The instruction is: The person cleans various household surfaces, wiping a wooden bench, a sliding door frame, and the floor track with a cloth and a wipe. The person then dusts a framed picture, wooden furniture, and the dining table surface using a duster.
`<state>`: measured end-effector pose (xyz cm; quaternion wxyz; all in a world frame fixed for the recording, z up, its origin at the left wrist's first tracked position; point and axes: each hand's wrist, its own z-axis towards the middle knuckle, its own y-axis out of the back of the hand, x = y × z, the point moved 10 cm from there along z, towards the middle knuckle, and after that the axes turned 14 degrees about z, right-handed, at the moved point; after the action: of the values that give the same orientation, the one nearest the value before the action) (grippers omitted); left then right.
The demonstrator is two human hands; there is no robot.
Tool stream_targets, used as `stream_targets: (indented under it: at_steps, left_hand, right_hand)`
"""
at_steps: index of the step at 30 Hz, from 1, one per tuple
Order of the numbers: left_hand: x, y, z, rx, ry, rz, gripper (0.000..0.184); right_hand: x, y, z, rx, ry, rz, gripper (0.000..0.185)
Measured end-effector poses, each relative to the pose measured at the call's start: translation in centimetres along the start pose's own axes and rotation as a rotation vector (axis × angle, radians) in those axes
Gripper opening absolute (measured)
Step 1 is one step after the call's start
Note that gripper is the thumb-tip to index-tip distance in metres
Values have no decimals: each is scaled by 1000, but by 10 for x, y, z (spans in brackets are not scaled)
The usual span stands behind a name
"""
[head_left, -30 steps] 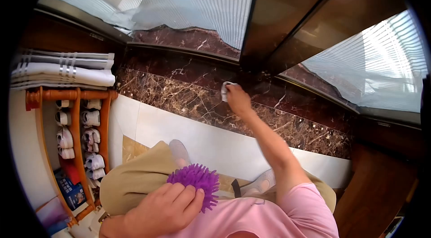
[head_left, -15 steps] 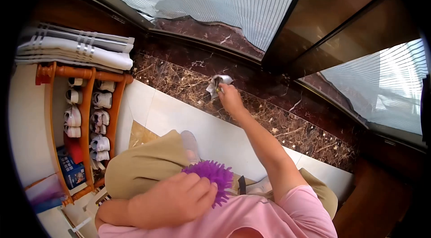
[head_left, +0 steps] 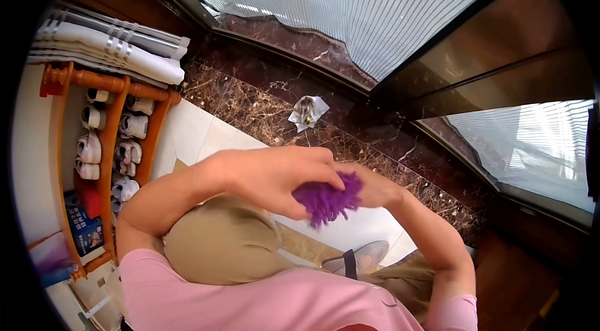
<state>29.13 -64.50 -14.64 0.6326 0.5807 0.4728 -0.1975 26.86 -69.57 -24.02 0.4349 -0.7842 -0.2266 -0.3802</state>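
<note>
My left hand [head_left: 281, 175] is closed around a purple chenille cleaning cloth [head_left: 331, 197] with thick, soft tufts, held above my knees. My right hand [head_left: 372, 188] is right beside the cloth and seems to touch its far side. Its fingers are hidden behind the cloth and my left hand. Farther off, a crumpled white-and-grey wipe [head_left: 308, 111] lies on the brown marble strip [head_left: 234, 103], with a small yellowish spot near its middle.
At the left stands a wooden shoe rack [head_left: 119, 125] with several shoes, and folded grey-and-white fabric [head_left: 119, 44] on top. Glass door panels [head_left: 300, 12] with striped film border the far side. A grey shoe [head_left: 369, 256] shows below my hands.
My right hand has let go of the wipe on the floor and drawn back to the purple cloth. My left hand has lifted the cloth forward and to the right.
</note>
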Motion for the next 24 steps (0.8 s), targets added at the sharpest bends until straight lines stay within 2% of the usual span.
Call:
stream_targets:
  at_steps: [1,3,5,7,9,10,11,12,15,16,19,20,21,23,24]
  left_hand:
    - [6,6,-2,33,-16,-93,50]
    - [65,21,-14,-143,156,-313,48]
    - [153,23,-35,-356,460,-224,46]
    - [231,5,-47,-491,627,-29,45]
    - [283,-18,-42,-550,693,65,44]
    - [304,-31,-34,-551,695,57,44]
    - [316,-33,-28,-644,694,103,43]
    - [322,-33,-24,-736,691,148,42]
    - [340,-39,-7,-703,739,240,41]
    - [351,-45,-4,-609,780,184,36]
    - [350,-35,-7,-655,789,202,27]
    - [335,-27,-13,-706,777,326,24]
    - [326,-27,-15,-704,780,324,24]
    - [274,-9,-22,-902,575,732,22]
    - [258,-11,-19,-866,528,842,20]
  right_hand:
    - [-3,6,-9,-66,-12,-53,36]
    - [-15,10,-42,-39,-111,-15,35]
    - [-9,14,-82,-81,-94,-73,31]
    - [0,19,-126,-195,-98,-49,27]
    - [5,17,-162,-303,-17,185,25]
    - [13,10,-170,-377,87,330,24]
    - [18,5,-178,-456,194,480,23]
    - [10,4,-186,-554,152,431,19]
    - [-9,-1,-180,-610,121,545,16]
    - [-10,0,-170,-511,111,356,20]
    - [0,0,-162,-394,111,239,27]
    - [-13,3,-168,-413,98,305,35]
    - [-13,5,-168,-412,96,307,35]
    - [-8,3,-163,-359,98,271,32]
    - [-3,3,-161,-386,77,233,27]
